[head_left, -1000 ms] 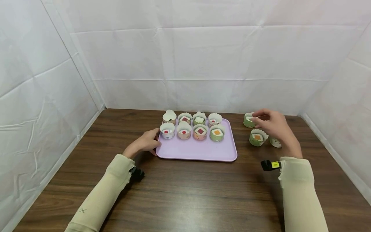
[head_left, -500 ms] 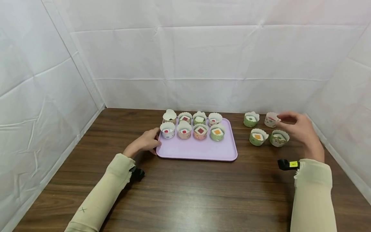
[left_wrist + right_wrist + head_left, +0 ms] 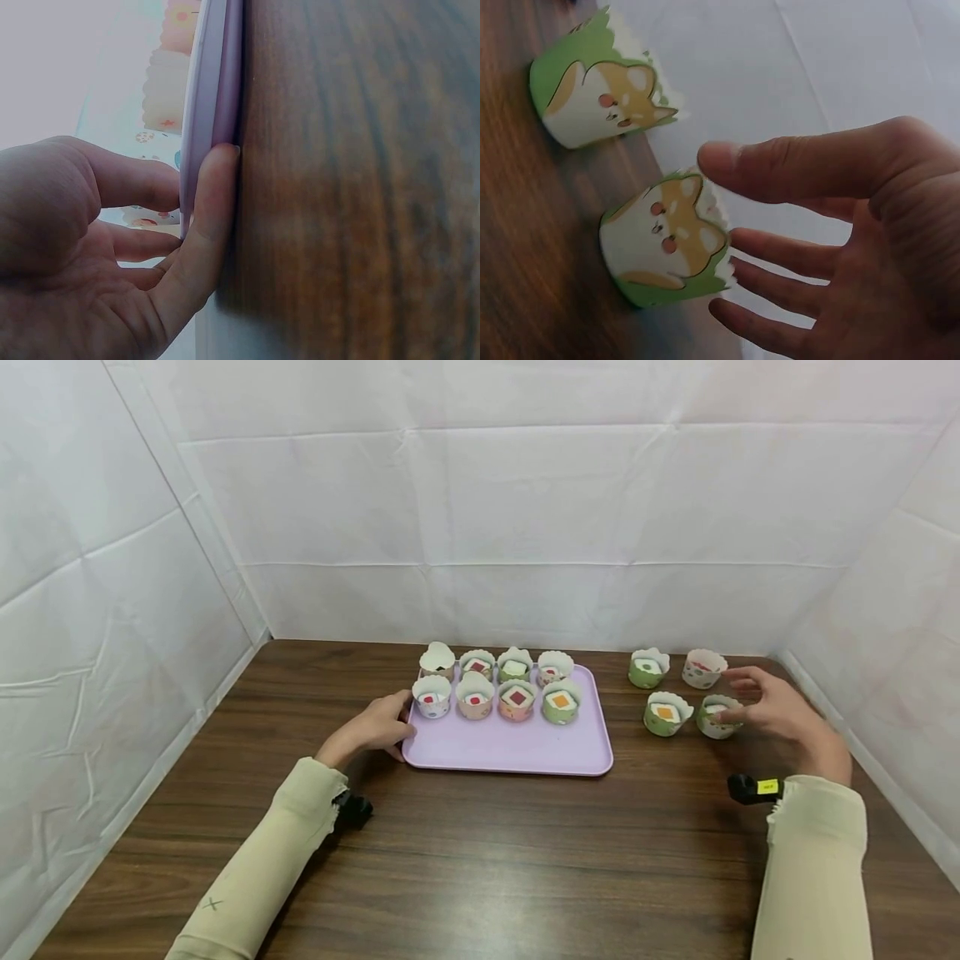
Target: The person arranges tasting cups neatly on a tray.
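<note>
Around the green paper cup point(image 3: 715, 724), the near right one of four on the tabletop point(image 3: 495, 860), things stand close: a cup with an orange-centred square point(image 3: 663, 718) is just to its left, and a pale cup with red inside point(image 3: 702, 672) stands behind it. The right hand point(image 3: 783, 708) has thumb and fingers spread apart about the scalloped rim; whether the fingertips touch the paper is hard to tell. The wall of the green cup carries a cartoon dog.

Well to the left, the left hand point(image 3: 378, 724) holds the smooth lilac tray point(image 3: 510, 750) by its raised edge. Eight round cups stand on it in two rows. The table is dark, streaked wood grain; creased white sheeting point(image 3: 525, 502) rises behind.
</note>
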Motion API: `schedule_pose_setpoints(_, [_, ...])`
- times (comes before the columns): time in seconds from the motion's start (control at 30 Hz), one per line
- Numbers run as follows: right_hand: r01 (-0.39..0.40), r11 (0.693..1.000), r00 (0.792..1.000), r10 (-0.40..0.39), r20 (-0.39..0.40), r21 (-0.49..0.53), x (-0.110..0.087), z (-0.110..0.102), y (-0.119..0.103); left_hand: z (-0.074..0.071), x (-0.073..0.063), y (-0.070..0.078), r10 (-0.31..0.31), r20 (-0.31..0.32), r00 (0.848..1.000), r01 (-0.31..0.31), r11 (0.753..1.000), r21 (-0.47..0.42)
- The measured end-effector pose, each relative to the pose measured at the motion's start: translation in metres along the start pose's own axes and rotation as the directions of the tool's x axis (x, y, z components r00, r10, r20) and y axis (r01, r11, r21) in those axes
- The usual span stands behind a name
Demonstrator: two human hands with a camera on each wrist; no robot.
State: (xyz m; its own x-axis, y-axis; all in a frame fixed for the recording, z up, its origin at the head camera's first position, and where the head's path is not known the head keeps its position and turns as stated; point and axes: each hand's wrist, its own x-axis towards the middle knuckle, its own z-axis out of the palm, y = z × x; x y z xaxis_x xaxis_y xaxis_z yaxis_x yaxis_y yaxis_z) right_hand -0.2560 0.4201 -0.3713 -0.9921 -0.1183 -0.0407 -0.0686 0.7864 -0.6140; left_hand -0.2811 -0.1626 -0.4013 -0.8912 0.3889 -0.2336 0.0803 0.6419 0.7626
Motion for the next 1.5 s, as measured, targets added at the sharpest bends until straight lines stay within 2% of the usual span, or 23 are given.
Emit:
schedule_pose_setpoints(0.37, [-0.026,1.0,0.997,0.026,0.078,0.001,0.003,0.01,0.008,0.0,0.0,0.001,-0.004,-0.007,1.0,0.004,1.0,0.006])
schedule_pose_setpoints(0.63, [-0.003,0.998,0.999,0.006,0.052,-0.058,0.005,0.013,0.02,0.0,0.001,0.001,-0.005,-0.008,1.0,0.005,1.0,0.003])
schedule_pose_setpoints(0.83, [-0.023,0.995,0.999,0.026,0.036,-0.094,0.005,0.015,0.026,0.0,0.0,0.001,-0.003,-0.007,1.0,0.003,1.0,-0.001])
schedule_pose_setpoints(1.03, [-0.034,0.996,0.999,0.035,0.013,-0.077,0.006,0.018,0.027,0.0,0.001,0.001,-0.002,-0.002,1.0,0.002,1.0,0.002])
schedule_pose_setpoints(1.23, [-0.04,0.997,0.999,0.042,0.029,-0.062,0.006,0.017,0.027,0.0,0.0,0.001,-0.007,-0.003,1.0,0.007,1.0,0.006])
schedule_pose_setpoints(1.5, [-0.073,0.993,0.997,0.076,0.023,-0.092,0.007,0.013,0.03,-0.001,0.0,0.002,-0.01,-0.002,1.0,0.01,1.0,0.004])
